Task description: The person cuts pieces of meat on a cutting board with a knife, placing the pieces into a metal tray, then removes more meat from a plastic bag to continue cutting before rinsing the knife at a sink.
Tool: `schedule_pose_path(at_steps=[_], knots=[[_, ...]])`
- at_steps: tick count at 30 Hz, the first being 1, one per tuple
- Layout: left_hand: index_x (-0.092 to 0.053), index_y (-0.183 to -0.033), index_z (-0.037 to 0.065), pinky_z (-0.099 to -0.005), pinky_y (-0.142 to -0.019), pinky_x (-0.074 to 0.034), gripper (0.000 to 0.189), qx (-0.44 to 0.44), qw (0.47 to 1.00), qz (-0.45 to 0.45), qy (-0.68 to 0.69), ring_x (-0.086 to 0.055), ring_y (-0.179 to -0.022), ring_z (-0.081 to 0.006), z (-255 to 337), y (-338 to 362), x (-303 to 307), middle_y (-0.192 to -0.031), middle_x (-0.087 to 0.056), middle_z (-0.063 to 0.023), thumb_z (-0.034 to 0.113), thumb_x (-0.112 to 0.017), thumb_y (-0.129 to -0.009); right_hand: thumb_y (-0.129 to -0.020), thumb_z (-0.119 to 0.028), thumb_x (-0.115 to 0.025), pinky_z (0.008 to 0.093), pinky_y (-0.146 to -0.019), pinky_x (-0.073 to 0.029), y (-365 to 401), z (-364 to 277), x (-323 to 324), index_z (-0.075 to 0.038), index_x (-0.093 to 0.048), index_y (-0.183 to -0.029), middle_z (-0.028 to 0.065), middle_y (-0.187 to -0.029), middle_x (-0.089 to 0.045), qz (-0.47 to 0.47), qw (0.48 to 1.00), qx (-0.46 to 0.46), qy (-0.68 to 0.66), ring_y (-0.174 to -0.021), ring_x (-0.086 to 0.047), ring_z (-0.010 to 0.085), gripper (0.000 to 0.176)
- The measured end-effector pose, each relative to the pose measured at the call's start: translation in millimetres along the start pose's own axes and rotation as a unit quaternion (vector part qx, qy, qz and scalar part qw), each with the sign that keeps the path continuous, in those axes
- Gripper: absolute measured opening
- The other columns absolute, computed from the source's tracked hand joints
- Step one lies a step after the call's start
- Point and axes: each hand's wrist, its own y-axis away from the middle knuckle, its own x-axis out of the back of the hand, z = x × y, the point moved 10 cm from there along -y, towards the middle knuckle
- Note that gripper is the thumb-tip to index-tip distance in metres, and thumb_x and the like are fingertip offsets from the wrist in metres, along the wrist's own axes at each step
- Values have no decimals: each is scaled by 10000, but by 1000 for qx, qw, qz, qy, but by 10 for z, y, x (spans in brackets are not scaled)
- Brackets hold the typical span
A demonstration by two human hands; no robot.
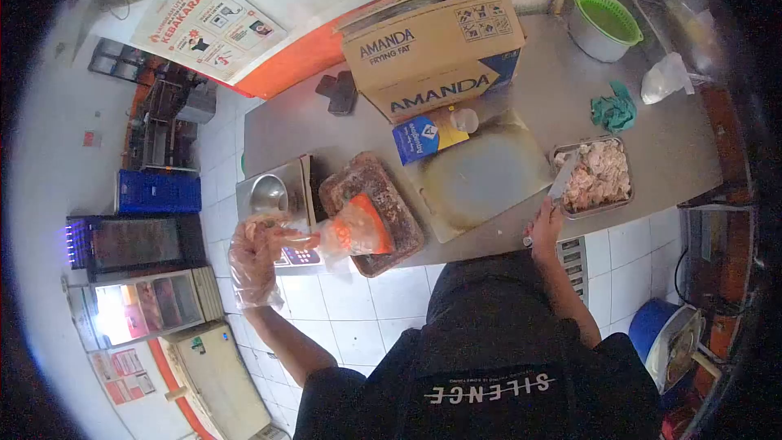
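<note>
On either side of my body, well apart, my hands are both gripping something. My plastic-gloved left hand (257, 254) is pinching a clear, orange-printed bag (356, 228) over a crusted tray (342, 175) just right of it; whether bag and tray are touching, I cannot tell. My right hand (546, 226) is clasping a knife (562, 179), its blade reaching toward the meat pieces (603, 171) beyond. Keeping the blade low seems safest while the left fingers are steadying that flimsy bag.

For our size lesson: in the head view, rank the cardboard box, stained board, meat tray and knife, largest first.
1. Cardboard box
2. Stained board
3. Meat tray
4. Knife, partly hidden
</note>
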Motion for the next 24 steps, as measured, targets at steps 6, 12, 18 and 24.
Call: schedule_pose_path(at_steps=[6, 12, 18, 24], knots=[[-603, -1062, 33, -265, -709, -526, 273, -113, 975, 40, 187, -637, -819, -152, 878, 56, -265, -948, -663, -83, 288, -561, -976, -1011, -370, -431, 301, -374, -403, -32, 17, 34, -69, -432, -860, 10, -569, -412, 8, 1000, 14, -10, -412, -430, 125, 337], [-589, -1097, 16, -271, -719, -508, 306, -78, 944, 99, 304, -614, -817, -145, 1063, 52, -857, -958, -640, -68, 279, -613, -944, -1007, -376, -449, 295, -375, -413, 29, -106, 166, -90, -429, -868, -7, -561, -387, 31, 999, 16, -26, -412, -412, 109, 318], [-627, -1055, 36, -374, -788, -508, 277, 113, 977, -137, 114, -641, -872, -279, -323, -340, -3067, -949, -665, -144, 270, -619, -906, -996, -392, -462, 289, -368, -416, 83, -146, 480, -109, -406, -790, -19, -531, -369, 73, 997, 23, 7, -403, -394, 100, 355], [-651, -1016, 47, -484, -816, -498, 264, 14, 992, -32, -119, -640, -905, -390, -1017, 118, -3409, -954, -667, -220, 254, -594, -863, -990, -376, -469, 295, -390, -431, 329, -357, 494, 18, -513, -945, 72, -629, -525, 66, 986, 32, 151, -446, -510, 135, 399]])
